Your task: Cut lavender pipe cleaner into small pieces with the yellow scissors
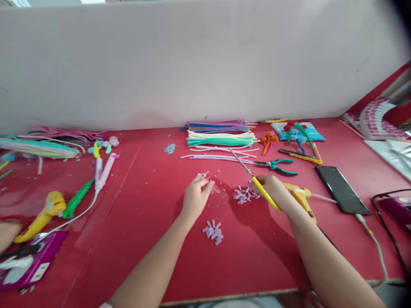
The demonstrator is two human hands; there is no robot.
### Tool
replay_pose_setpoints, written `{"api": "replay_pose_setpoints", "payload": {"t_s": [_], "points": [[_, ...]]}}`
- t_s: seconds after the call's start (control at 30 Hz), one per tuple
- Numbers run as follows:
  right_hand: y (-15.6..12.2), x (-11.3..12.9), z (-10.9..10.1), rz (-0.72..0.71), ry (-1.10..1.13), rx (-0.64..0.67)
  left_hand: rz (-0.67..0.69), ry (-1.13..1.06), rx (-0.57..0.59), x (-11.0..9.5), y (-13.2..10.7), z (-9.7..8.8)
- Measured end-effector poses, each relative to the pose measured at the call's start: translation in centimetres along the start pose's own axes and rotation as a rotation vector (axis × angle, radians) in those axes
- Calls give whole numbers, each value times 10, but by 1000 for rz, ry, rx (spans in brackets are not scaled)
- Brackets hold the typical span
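My right hand (272, 188) is closed round a pair of scissors with yellow handles (266, 194), whose blades point up and left over the lilac pipe cleaners (218, 158). A pile of short lilac pieces (244, 195) lies just left of that hand. My left hand (196, 193) is low over the table, thumb and fingers pinched together beside tiny lilac scraps (215, 189). Whether anything is in the pinch cannot be made out. A second small pile of cut lilac pieces (213, 232) lies nearer to me, between my forearms.
Bundles of pipe cleaners (221, 137) lie by the white partition (205, 64). To the right are green-handled pliers (279, 164), a yellow glue gun (300, 197), a black phone (342, 189) with its cable, and a craft knife (302, 156). Another person's hand (8, 235) shows far left.
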State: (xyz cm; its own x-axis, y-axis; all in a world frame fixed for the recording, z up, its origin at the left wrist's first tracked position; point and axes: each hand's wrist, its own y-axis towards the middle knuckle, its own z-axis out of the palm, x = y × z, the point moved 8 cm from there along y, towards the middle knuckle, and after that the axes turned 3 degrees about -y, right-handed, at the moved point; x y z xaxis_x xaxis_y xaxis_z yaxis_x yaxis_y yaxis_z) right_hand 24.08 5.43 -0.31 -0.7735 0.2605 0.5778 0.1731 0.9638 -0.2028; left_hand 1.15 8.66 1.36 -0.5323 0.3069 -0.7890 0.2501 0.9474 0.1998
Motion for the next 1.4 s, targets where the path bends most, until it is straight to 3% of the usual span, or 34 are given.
{"api": "replay_pose_setpoints", "payload": {"t_s": [0.13, 0.3, 0.37, 0.53, 0.6, 0.67, 0.93, 1.03, 1.17, 1.27, 1.4], "points": [[2, -7, -4, 2, -3, -69, -7, 81, -94, 8, 3, -9], [-2, -1, -2, -33, 24, -119, 62, 96, 4, -4, 4, -8], [-4, 5, 0, -67, 11, -132, 75, 100, 129, -11, 2, -4], [-9, 17, 1, -93, -67, -123, 133, 128, 734, -24, -24, 24], [-11, 21, 1, -104, -76, -115, 134, 163, 872, -24, -34, 31], [-12, 24, 2, -112, -83, -113, 130, 204, 925, -21, -39, 35], [-10, 25, 3, -129, -109, -121, 133, 236, 948, -15, -41, 42], [-12, 26, 3, -128, -57, -121, 71, 138, 841, -18, -32, 35], [-21, 35, 22, -130, 189, 91, -76, -109, 616, -21, -18, 23], [-31, 47, 43, -157, 333, 284, -210, -277, 549, -16, -16, 25], [-36, 55, 55, -206, 332, 281, -282, -373, 533, -13, -20, 32]]}}
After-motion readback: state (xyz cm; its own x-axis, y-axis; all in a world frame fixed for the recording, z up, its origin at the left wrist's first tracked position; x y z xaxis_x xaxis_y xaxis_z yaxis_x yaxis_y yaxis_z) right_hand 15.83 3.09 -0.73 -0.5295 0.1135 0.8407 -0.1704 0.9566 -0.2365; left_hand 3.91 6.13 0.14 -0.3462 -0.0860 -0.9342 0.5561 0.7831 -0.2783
